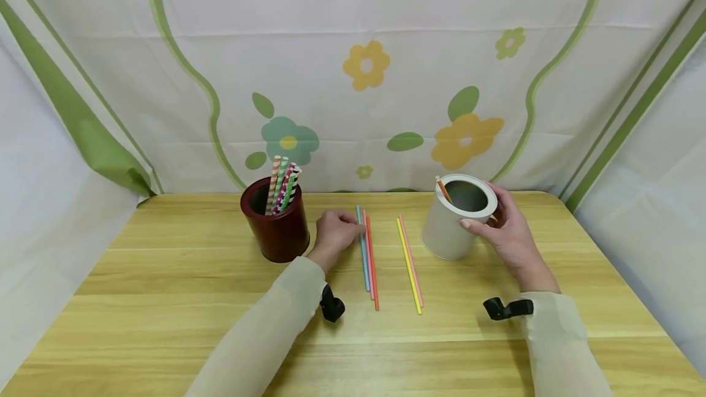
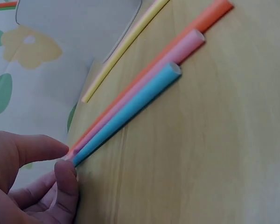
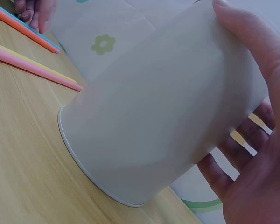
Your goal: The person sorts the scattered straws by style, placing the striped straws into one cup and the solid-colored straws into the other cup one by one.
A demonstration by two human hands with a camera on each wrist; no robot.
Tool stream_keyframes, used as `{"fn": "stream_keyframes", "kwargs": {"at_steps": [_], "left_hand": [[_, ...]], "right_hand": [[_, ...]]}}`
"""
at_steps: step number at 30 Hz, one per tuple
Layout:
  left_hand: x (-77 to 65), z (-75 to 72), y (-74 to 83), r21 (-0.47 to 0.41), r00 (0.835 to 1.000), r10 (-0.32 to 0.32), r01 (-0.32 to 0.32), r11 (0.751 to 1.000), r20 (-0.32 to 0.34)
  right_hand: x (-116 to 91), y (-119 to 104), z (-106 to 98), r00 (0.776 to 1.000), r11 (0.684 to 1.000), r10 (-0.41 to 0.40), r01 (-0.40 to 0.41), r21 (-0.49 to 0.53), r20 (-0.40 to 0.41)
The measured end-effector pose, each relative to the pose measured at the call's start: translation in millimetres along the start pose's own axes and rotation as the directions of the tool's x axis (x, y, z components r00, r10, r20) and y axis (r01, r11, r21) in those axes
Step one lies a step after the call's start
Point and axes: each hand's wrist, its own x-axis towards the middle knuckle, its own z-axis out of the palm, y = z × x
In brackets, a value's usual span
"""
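My left hand (image 1: pixel 336 231) is low over the table, its fingertips at the far ends of three paper straws lying side by side: a blue straw (image 2: pixel 130 112), a pink straw (image 2: pixel 191 44) and an orange straw (image 2: pixel 214 14). In the left wrist view, its thumb and forefinger stand slightly apart beside those ends. With my right hand (image 1: pixel 510 231) I grip a white can (image 1: pixel 449 234) round its right side, thumb at the front near the rim. The can stands tilted, and an orange straw (image 1: pixel 444 190) pokes out of it.
A yellow straw (image 1: pixel 409 265) and a second pink straw (image 1: pixel 412 262) lie between the three straws and the can. Left of my left hand stands a dark red can (image 1: pixel 281 234) with several striped straws (image 1: pixel 284 185). A flowered curtain (image 1: pixel 331 103) hangs behind the table.
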Motion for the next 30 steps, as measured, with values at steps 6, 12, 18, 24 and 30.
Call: {"fn": "stream_keyframes", "kwargs": {"at_steps": [6, 12, 18, 24, 30], "left_hand": [[3.7, 3.1, 2.8, 0.020, 1.000, -0.016, 0.016, 1.000, 0.019], [5.3, 4.2, 2.2, 0.052, 1.000, -0.006, 0.006, 0.999, 0.005], [9.8, 6.6, 0.4, 0.054, 1.000, -0.011, 0.012, 0.998, -0.007], [24.7, 13.5, -11.8, 0.090, 1.000, 0.006, -0.004, 0.996, -0.018], [50.6, 24.3, -28.9, 0.146, 1.000, -0.024, 0.025, 0.989, -0.009]], "right_hand": [[-0.3, 1.1, -0.6, 1.000, 1.000, -0.024, 0.024, 0.009, -0.003], [0.8, 1.2, 1.0, 1.000, 1.000, -0.022, 0.022, 0.001, -0.001], [0.6, 0.9, 1.6, 1.000, 1.000, -0.020, 0.020, 0.005, 0.004], [0.0, 0.9, 1.5, 1.000, 1.000, -0.016, 0.016, 0.005, 0.006], [0.5, 0.6, 1.7, 1.000, 1.000, -0.013, 0.013, -0.006, 0.004]]}}
